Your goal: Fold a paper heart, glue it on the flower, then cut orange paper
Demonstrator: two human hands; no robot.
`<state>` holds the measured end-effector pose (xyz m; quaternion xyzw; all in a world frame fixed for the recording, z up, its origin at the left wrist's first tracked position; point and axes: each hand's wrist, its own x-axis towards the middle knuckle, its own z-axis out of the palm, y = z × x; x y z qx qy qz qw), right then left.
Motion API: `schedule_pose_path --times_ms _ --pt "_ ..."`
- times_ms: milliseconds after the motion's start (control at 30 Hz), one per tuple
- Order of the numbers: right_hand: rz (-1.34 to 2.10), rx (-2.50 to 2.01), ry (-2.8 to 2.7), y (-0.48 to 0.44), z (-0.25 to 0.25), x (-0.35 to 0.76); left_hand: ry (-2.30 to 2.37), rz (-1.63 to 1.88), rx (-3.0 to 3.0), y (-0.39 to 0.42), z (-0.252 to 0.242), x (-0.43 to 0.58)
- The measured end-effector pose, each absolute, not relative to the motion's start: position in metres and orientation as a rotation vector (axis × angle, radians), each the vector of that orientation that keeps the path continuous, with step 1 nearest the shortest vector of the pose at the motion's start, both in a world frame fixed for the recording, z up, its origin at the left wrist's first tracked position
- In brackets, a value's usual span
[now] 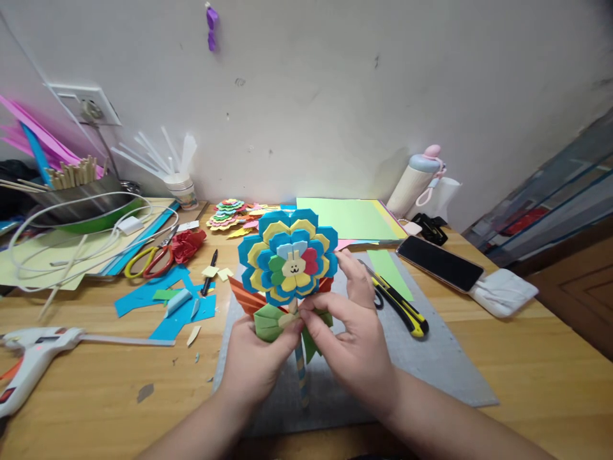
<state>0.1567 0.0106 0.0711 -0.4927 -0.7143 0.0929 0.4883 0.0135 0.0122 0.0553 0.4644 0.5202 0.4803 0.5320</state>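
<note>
A layered paper flower (290, 259) in blue and yellow, with a small drawn face at its centre, stands upright between my hands. Below the bloom are green paper leaves (269, 321) and pleated orange paper (245, 296). A blue-and-tan striped stem (301, 370) runs down toward the grey mat. My left hand (256, 361) is closed around the leaf area, thumb at the stem. With thumb and forefinger, my right hand (354, 332) pinches at the top of the stem, just under the bloom; its other fingers curl beside the petals. My fingers partly hide the joint.
A yellow-black utility knife (400, 303) lies right on the cutting mat (431, 364), near a phone (440, 263). At left are a glue gun (38, 351), scissors (153, 259), blue paper scraps (184, 313) and a white cable (90, 198). A bottle (412, 179) stands behind.
</note>
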Motion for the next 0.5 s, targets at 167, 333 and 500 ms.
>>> schedule_pose_path --times_ms 167,333,500 --pt "0.341 -1.130 -1.659 0.012 0.070 0.169 1.267 1.168 1.061 0.021 0.056 0.008" --pt "0.577 -1.138 -1.548 0.002 0.038 0.182 1.315 1.191 0.968 0.037 0.043 -0.001" --pt "1.328 -1.223 -1.606 -0.011 0.007 0.174 1.344 1.231 0.841 0.047 0.034 -0.004"
